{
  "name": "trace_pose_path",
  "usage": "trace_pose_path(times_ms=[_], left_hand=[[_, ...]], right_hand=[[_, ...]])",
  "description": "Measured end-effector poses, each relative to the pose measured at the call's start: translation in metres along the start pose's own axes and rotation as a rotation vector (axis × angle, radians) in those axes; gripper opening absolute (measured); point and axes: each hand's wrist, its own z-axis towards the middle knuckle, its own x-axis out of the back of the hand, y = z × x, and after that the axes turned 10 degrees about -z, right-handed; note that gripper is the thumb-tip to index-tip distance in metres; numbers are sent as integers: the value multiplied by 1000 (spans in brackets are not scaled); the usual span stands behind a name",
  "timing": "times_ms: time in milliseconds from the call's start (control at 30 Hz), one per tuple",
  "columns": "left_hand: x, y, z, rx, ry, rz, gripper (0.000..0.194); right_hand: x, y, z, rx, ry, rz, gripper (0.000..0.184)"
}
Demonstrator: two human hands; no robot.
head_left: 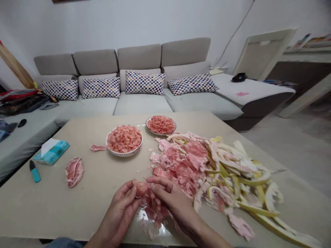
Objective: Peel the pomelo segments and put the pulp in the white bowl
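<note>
Near the front of the table, my left hand (120, 210) pinches a pink pomelo segment (141, 189) between thumb and fingers. Close against its other side, my right hand (173, 199) has its fingers curled on the membrane of the same segment. Loose membrane scraps (155, 213) lie below both hands. Left of them rests an unpeeled chunk of pomelo (74, 172), with a smaller segment (98, 147) farther back. A deep white bowl (125, 154) heaped with peeled pulp stands ahead, and a dark-rimmed plate (160, 133) of pulp sits behind it.
A large pile of pink membranes (186, 162) and yellow-white pomelo rind (238, 182) covers the table's right side. At the left lie a blue tissue pack (52, 151) and a knife (34, 171) with a turquoise handle. A grey sofa (143, 103) stands behind the table (103, 199).
</note>
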Motion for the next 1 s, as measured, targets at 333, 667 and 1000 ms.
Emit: trace_pose_path(times_ms=[333,667,1000], left_hand=[[3,8,3,41,49,-135,12],[4,9,7,42,97,-158,8],[-24,116,87,-494,180,226,22]], right_hand=[[9,-5,5,111,-4,46,30],[7,-5,12,129,-24,-190,35],[-14,-109,139,637,210,-983,26]])
